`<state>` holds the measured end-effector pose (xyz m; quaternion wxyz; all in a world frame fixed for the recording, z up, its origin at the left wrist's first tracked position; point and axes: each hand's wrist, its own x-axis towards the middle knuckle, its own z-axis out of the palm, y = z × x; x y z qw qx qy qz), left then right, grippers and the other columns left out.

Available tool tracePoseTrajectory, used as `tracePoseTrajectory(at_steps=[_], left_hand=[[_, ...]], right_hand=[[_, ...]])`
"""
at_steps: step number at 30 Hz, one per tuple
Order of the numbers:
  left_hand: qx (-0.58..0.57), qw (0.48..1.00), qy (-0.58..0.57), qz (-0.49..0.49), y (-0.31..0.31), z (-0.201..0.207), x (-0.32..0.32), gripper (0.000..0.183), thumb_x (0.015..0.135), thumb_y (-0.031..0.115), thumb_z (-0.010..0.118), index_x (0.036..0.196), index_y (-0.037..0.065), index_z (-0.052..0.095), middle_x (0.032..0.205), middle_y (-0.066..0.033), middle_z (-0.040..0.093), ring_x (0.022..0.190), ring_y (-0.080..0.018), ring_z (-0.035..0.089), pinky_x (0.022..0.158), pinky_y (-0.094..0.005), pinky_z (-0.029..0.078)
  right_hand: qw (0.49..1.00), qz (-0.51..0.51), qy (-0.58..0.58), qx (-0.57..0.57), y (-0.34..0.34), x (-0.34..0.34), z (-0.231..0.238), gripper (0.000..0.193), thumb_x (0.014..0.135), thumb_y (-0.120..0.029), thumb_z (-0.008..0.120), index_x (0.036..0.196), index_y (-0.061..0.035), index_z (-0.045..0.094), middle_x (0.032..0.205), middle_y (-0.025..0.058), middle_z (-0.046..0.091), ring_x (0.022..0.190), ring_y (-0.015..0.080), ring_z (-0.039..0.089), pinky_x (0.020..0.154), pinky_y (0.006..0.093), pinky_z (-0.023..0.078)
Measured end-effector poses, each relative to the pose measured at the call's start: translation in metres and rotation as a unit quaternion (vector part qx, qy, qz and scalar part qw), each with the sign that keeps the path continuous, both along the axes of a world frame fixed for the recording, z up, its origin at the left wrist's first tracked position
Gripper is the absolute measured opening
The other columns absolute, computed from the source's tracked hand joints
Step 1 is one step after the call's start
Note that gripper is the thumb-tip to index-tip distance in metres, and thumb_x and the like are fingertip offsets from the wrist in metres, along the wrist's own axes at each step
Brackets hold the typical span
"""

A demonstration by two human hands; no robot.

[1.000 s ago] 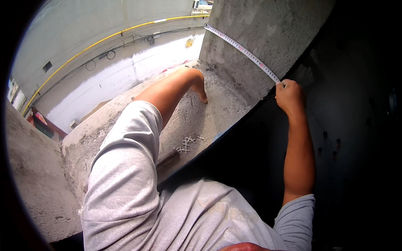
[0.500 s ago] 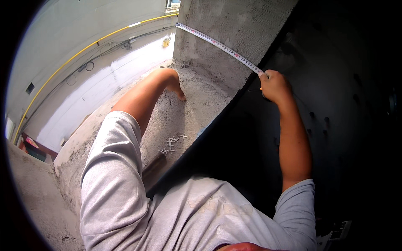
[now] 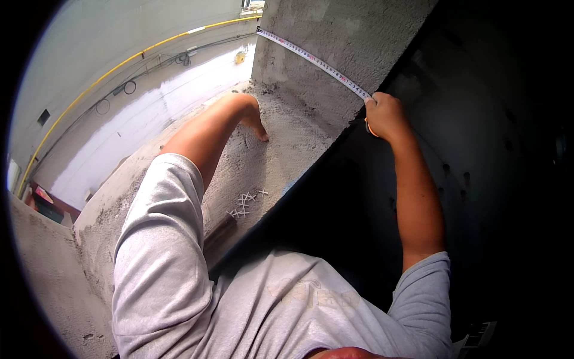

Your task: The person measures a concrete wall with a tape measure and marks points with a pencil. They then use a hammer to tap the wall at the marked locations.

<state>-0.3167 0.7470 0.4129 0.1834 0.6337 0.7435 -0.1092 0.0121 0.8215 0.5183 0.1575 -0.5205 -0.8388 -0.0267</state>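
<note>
My right hand (image 3: pixel 385 115) is closed around a tape measure, its case mostly hidden by the fingers; a bit of orange shows at the hand's lower edge. From there the white tape blade (image 3: pixel 317 61) runs up and left across a rough grey cement wall (image 3: pixel 353 36). Its far end lies at the wall's outer corner. My left hand (image 3: pixel 257 124) is propped on the cement ledge (image 3: pixel 287 137) below the wall, fingers stretched downward and partly hidden by the wrist. Nothing shows in it.
Several white cross-shaped tile spacers (image 3: pixel 244 202) lie on the ledge, near a dark brownish strip (image 3: pixel 220 234). Beyond the opening, a yellow pipe (image 3: pixel 113 70) and dark cables (image 3: pixel 179 58) run along an outer wall. Right of the ledge's edge is deep shadow.
My right hand has moved a little left and up along the wall, and the blade stretch between it and the corner is slightly shorter. My left hand stays on the ledge.
</note>
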Motion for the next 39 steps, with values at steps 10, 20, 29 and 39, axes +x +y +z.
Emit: tracePoseTrajectory(at_steps=[10, 20, 29, 39], left_hand=[[-0.006, 1.000, -0.026, -0.010, 0.004, -0.003, 0.000, 0.098, 0.064, 0.074, 0.092, 0.122, -0.003, 0.078, 0.130, -0.0239, 0.074, 0.120, -0.0373, 0.071, 0.103, -0.0437, 0.055], [-0.025, 0.999, -0.040, -0.017, 0.005, -0.005, -0.003, 0.098, 0.064, 0.071, 0.094, 0.126, -0.004, 0.077, 0.133, -0.0235, 0.073, 0.124, -0.0381, 0.070, 0.105, -0.0447, 0.054], [-0.027, 0.999, -0.035, -0.014, 0.006, -0.007, -0.003, 0.096, 0.064, 0.070, 0.094, 0.124, -0.002, 0.078, 0.132, -0.0229, 0.073, 0.122, -0.0377, 0.070, 0.103, -0.0451, 0.054], [0.311, 0.932, -0.082, 0.170, 0.011, 0.021, -0.040, 0.055, 0.095, 0.045, 0.070, 0.122, -0.003, 0.075, 0.121, -0.0235, 0.076, 0.115, -0.0387, 0.072, 0.100, -0.0456, 0.056]], right_hand=[[0.998, 0.032, 0.044, 0.020, 0.010, 0.005, -0.005, 0.035, 0.101, -0.028, 0.062, 0.088, 0.0021, 0.072, 0.090, 0.0265, 0.073, 0.087, 0.0468, 0.072, 0.078, 0.0528, 0.056], [0.995, 0.053, 0.076, 0.026, 0.017, 0.004, -0.012, 0.038, 0.100, -0.027, 0.063, 0.077, 0.0035, 0.064, 0.073, 0.0233, 0.067, 0.065, 0.0392, 0.065, 0.064, 0.0492, 0.050], [0.993, 0.068, 0.090, 0.028, 0.021, 0.006, -0.015, 0.038, 0.099, -0.027, 0.064, 0.078, 0.0037, 0.065, 0.074, 0.0255, 0.066, 0.067, 0.0433, 0.066, 0.065, 0.0509, 0.051], [0.997, 0.040, 0.065, 0.006, 0.018, 0.002, -0.008, 0.036, 0.099, -0.028, 0.064, 0.083, 0.0040, 0.070, 0.083, 0.0270, 0.072, 0.079, 0.0476, 0.071, 0.073, 0.0517, 0.056]])
